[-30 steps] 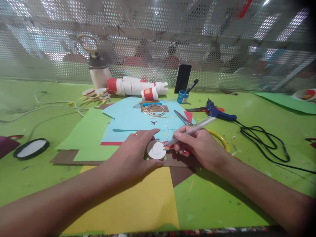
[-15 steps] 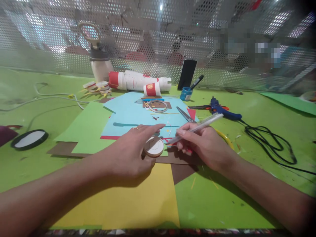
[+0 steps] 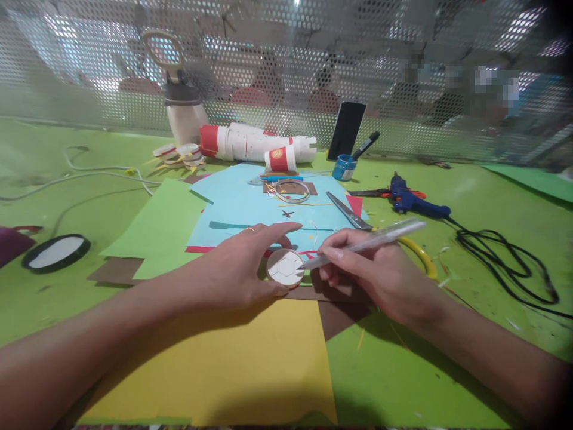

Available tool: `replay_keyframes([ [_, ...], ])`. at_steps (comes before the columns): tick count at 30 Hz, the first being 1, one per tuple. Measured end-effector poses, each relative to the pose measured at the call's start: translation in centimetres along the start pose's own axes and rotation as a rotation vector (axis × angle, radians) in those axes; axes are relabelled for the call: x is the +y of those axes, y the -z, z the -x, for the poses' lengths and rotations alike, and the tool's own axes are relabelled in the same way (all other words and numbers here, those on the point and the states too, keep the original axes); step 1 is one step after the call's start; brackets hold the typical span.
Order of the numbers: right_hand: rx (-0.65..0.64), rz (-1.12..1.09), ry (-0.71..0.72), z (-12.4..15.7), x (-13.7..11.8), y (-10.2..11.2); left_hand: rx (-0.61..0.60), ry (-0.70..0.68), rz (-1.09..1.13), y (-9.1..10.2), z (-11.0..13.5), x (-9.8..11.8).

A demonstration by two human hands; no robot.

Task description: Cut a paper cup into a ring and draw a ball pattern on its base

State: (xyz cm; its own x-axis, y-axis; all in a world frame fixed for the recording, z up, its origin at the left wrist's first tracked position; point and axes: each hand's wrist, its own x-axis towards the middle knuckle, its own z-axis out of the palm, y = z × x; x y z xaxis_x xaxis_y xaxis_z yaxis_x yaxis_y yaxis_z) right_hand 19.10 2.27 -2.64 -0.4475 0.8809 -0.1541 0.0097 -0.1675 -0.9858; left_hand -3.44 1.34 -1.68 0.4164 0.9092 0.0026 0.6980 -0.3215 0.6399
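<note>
Item: white disc (image 3: pixel 285 268), marked with thin dark lines, held between the hands, above the layered paper. Left hand (image 3: pixel 237 261): thumb and fingers gripping the disc by its left edge, forefinger extended past it. Likely fault: support from one side only; pressure on the opposite edge could tip or turn the disc and skew a line. Right hand (image 3: pixel 373 269): closed round a pen (image 3: pixel 364 244), tip at the disc's right side; contact uncertain. Likely fault: a slip over the rim, marking the brown sheet (image 3: pixel 326 293). Also: ink, if wet, could smear under a shifting finger. Scissors (image 3: pixel 349 213): just beyond the right hand, yellow handle (image 3: pixel 423 257) close by; a sideways swing could knock them.
</note>
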Motion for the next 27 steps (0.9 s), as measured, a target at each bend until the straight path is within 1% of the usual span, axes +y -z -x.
replay_keyframes([
  [3,-0.024,0.026,0.019,0.10,0.04,-0.13,0.027,0.007,-0.037,-0.28,0.00,-0.02],
  [6,-0.009,0.136,0.034,0.16,-0.05,-0.26,0.064,0.011,-0.075,-0.64,-0.01,0.02],
  [8,0.005,0.187,0.039,0.16,-0.15,-0.35,0.079,-0.013,-0.087,-0.85,-0.03,-0.01],
  [11,0.020,0.202,0.042,0.07,-0.21,-0.46,0.088,-0.055,-0.112,-1.01,-0.08,-0.17],
  [16,0.039,0.196,0.033,0.00,-0.27,-0.70,0.076,-0.090,-0.148,-0.76,-0.01,-0.41],
  [22,0.057,0.209,0.013,0.06,-0.60,-0.93,0.016,-0.094,-0.134,-0.14,0.12,-0.43],
  [27,0.062,0.213,0.007,-0.03,-0.56,-0.92,0.042,-0.059,-0.095,-0.13,0.07,-0.30],
])
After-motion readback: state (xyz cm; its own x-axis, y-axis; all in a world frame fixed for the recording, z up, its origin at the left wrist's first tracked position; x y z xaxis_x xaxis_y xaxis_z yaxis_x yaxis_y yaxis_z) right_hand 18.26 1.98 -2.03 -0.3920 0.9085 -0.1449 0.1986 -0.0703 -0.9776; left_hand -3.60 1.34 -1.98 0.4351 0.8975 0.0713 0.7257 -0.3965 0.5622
